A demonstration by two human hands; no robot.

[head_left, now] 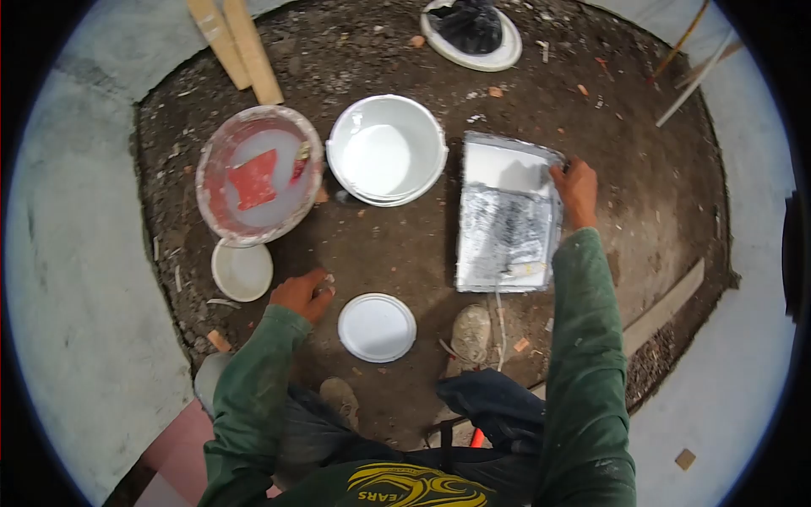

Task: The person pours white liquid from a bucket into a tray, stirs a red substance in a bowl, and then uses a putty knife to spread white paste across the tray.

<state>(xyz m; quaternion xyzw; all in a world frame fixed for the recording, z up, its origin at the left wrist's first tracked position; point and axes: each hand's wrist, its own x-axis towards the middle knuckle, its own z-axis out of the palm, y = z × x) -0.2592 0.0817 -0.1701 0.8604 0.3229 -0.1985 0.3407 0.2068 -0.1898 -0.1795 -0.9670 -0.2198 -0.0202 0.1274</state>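
My right hand [578,191] is closed on the right rim of a paint tray [507,228], its thumb at the edge. White paint lies at the tray's far end, and the nearer part is smeared grey and white. A thin white rod or cord [500,325] runs from the tray's near end toward my shoe. My left hand [300,295] hovers low over the soil with loosely bent fingers, thumb and forefinger apart, whitish marks at the tips. It is nearest a white round lid [377,328] and a small whitish tub [242,270].
A white bucket [387,148] holds white paint. Beside it, a reddish bucket [211,194] contains cloudy water and a red piece. Wooden boards [241,46] lie at back left, and a white lid with black plastic [470,34] at the back. Pale walls [93,253] curve around the soil.
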